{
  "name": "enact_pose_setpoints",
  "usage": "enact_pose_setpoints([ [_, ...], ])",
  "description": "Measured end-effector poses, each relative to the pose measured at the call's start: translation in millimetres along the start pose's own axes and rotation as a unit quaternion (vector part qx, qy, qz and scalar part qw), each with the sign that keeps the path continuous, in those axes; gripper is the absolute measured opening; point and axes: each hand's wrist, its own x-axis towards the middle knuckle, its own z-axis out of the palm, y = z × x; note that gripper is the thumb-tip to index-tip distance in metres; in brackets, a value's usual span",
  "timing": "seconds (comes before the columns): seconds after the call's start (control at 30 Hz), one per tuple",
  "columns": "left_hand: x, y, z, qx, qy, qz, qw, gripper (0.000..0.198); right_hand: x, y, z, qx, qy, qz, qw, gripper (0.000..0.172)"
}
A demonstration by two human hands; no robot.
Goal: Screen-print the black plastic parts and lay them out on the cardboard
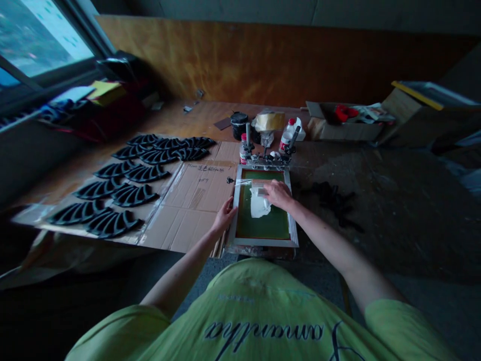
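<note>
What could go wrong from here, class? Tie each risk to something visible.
1. The frame might shift if the left hand slips from its edge.
2. The right hand, holding a pale tool beside the white paste, could get smeared.
3. A red-capped bottle stands close behind the frame and might get knocked.

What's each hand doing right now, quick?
Left hand: at the frame's left edge; can't tell whether it grips.
Right hand: closed, holding the scraper.
</note>
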Motion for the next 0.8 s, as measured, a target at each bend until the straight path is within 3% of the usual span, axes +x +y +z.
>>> enact_pose_setpoints([
  [0.07, 1.7, -3.4, -1.7, -0.025, -0.008, -0.010, 1.000, 0.091, -20.7, -7.7, 5.5, -0.024, -0.030, -0.024, 0.999, 0.010],
  [0.17, 0.6, -3.8, -2.7, -0.019, -0.004, -0.009, 1.000, 0.086, -49.8, -7.2, 6.8, -0.018, -0.038, -0.121, 0.992, 0.021],
  [0.27, -2.5, -0.1, -1.8, -0.009, 0.015, -0.012, 1.000, 0.078, -56.1, 0.8, 1.6, 0.013, -0.059, -0.196, 0.979, 0.021],
  [0.4, -7.8, 6.9, 0.1, -0.008, 0.026, -0.003, 1.000, 0.072, -46.3, 1.8, 3.6, 0.021, -0.017, -0.151, 0.988, 0.010],
  [0.5, -10.5, 10.0, 0.9, -0.007, 0.031, -0.003, 1.000, 0.072, -56.3, -6.0, 16.0, 0.011, 0.036, -0.149, 0.988, 0.021],
  [0.63, -11.4, 12.5, 2.1, -0.016, 0.026, -0.015, 0.999, 0.074, -68.6, -9.7, 19.7, 0.039, 0.013, -0.185, 0.982, 0.016],
  [0.7, -13.1, 17.3, 2.0, -0.022, 0.020, -0.025, 0.999, 0.077, -55.0, -9.4, 10.6, 0.052, 0.015, -0.149, 0.987, 0.011],
  [0.8, -21.0, 34.3, -0.5, -0.035, -0.002, -0.034, 0.999, 0.083, -15.8, -4.8, -11.7, 0.053, 0.061, -0.049, 0.996, 0.037],
])
